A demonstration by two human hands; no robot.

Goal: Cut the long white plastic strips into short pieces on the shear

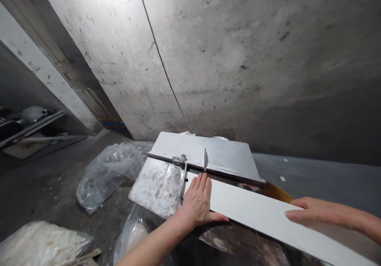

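Note:
A long white board lies across a small table saw, its left end close to a metal guide. My left hand rests flat on that end, fingers stretched towards the saw blade and thumb out along the near edge. The thin upright blade is just beyond my fingertips, apart from them. Farther right, my right hand grips the board, thumb on top and the other fingers at the far edge, partly hidden. The saw's pale far tabletop and worn near-left plate flank the blade line.
Behind the saw rises a grey concrete wall with a dark cable running down it. Clear plastic sheeting and a bag of pale pieces lie on the floor at left. A low shelf stands far left.

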